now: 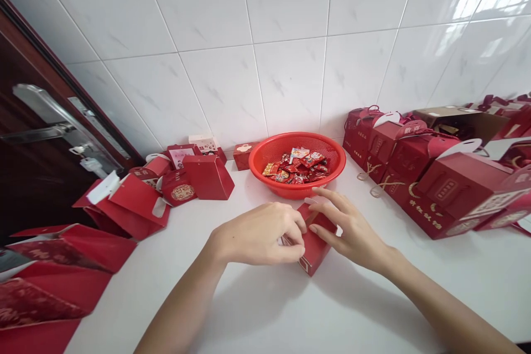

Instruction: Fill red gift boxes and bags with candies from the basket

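A small red gift box [316, 249] lies on the white table in front of me, tilted to my view, with a pale outlined panel on its near end. My left hand [265, 233] is closed at its left side, fingers curled against the upper edge. Over the far and right part of the box bends my right hand [352, 229], its thumb and fingers holding the upper side. The hands partly hide the box top. Just behind them stands a red plastic basket [297, 192] with wrapped candies [296, 166] inside.
Red boxes with cord handles [452, 188] crowd the right side, near an open cardboard carton [493, 120]. On the left stand several red boxes and bags [207, 177]. A dark door with a metal handle [45, 110] borders the table's left, and a tiled wall [290, 77] rises behind.
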`<state>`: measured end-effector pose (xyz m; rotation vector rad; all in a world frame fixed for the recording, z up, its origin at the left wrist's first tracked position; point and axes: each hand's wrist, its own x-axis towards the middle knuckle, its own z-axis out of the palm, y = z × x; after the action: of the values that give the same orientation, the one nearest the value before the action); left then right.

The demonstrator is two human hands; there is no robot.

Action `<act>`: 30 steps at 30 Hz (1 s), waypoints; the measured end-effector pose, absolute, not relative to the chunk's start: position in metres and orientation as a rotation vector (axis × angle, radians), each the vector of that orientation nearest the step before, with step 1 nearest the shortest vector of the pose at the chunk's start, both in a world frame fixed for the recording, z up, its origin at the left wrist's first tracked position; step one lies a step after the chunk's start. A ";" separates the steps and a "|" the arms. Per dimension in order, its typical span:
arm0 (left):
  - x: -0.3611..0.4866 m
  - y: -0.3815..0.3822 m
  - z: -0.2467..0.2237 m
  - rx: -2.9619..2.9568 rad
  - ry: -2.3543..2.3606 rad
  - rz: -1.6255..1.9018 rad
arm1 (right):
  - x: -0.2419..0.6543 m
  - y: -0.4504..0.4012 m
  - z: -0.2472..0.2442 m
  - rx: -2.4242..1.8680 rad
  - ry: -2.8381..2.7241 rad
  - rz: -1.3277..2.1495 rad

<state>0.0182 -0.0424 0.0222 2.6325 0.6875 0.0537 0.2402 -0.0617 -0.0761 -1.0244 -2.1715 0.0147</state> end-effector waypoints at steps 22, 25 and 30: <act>0.009 -0.038 0.026 2.579 1.238 -0.082 | 0.219 -0.040 -0.051 -1.207 -2.472 0.271; 0.006 -0.038 0.029 2.549 1.340 -0.099 | 0.218 -0.041 -0.049 -1.261 -2.344 0.307; 0.005 -0.037 0.033 2.475 1.334 -0.135 | 0.221 -0.049 -0.047 -1.270 -2.181 0.410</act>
<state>0.0053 -0.0373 0.0332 2.4750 1.3337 -0.1350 0.2214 -0.0492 -0.0470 -1.2695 -2.1806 0.4101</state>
